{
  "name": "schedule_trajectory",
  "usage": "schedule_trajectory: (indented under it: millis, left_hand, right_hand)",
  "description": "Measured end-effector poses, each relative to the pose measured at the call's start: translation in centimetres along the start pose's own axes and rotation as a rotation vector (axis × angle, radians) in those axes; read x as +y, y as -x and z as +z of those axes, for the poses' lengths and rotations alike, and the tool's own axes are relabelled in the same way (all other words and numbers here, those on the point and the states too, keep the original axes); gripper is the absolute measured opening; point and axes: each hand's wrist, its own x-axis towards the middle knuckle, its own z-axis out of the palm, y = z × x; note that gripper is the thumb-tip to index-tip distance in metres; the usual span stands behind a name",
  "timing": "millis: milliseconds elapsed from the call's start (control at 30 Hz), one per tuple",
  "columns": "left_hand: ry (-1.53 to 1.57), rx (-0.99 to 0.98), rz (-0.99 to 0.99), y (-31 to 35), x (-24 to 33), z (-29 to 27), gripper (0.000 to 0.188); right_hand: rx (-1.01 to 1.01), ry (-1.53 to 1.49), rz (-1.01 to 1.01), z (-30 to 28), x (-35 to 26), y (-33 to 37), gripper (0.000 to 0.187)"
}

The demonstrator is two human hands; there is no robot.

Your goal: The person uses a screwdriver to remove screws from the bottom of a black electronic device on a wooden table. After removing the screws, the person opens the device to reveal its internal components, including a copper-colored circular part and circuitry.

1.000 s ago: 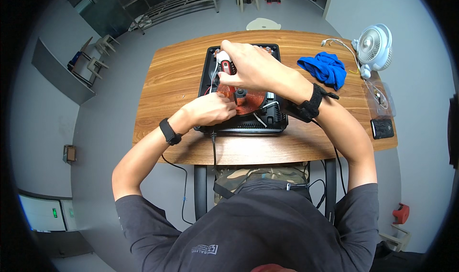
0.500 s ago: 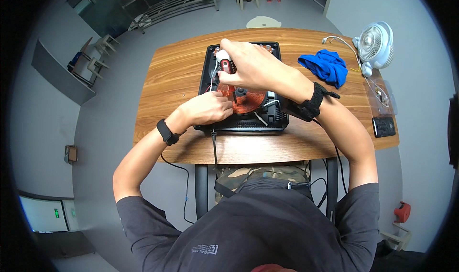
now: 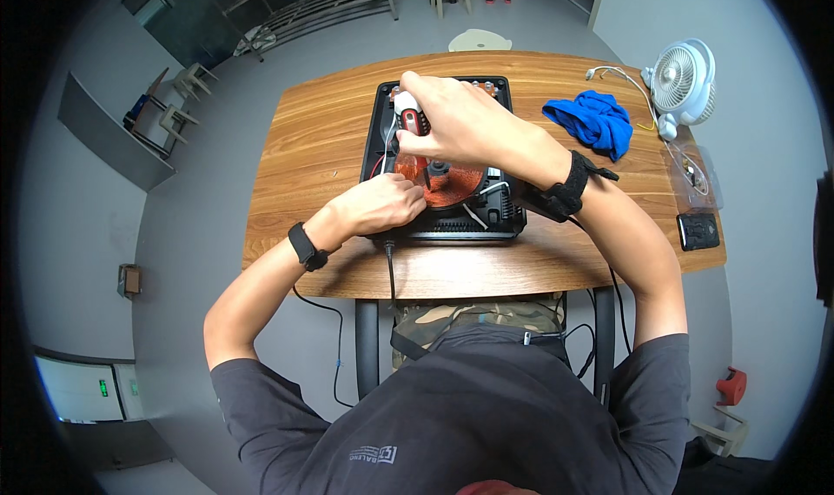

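Note:
A black housing (image 3: 452,231), open at the top, lies on the wooden table in front of me, with a flat copper coil (image 3: 456,186) inside; it looks like an opened induction cooker. My right hand (image 3: 452,121) is wrapped round a screwdriver (image 3: 414,124) with a red and white handle, held steeply over the left part of the coil, shaft downward. Its tip is hard to make out. My left hand (image 3: 382,204) rests at the housing's near left, fingers curled down by the coil's edge. What those fingers hold, if anything, is hidden.
A dark power cord (image 3: 390,265) leaves the housing's near side. To the right lie a blue cloth (image 3: 592,123), a white fan (image 3: 680,82), a clear plastic box (image 3: 691,182) and a black phone (image 3: 698,232). Cables hang from both wristbands past the table (image 3: 304,147) edge.
My left hand has shifted very slightly toward me, its fingers still curled by the coil. The right hand and the screwdriver look the same.

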Motion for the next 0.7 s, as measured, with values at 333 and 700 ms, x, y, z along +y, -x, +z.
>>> schedule_trajectory:
  millis: [333,700]
  left_hand:
    - [0.183,0.022,-0.174,0.6,0.2,0.5,0.016]
    - [0.259,0.088,-0.281,1.0,0.6,0.8,0.011]
  right_hand:
    - [-0.011,0.006,0.008,-0.3,0.3,0.3,0.041]
    - [-0.01,0.005,-0.003,-0.6,0.1,0.1,0.043]
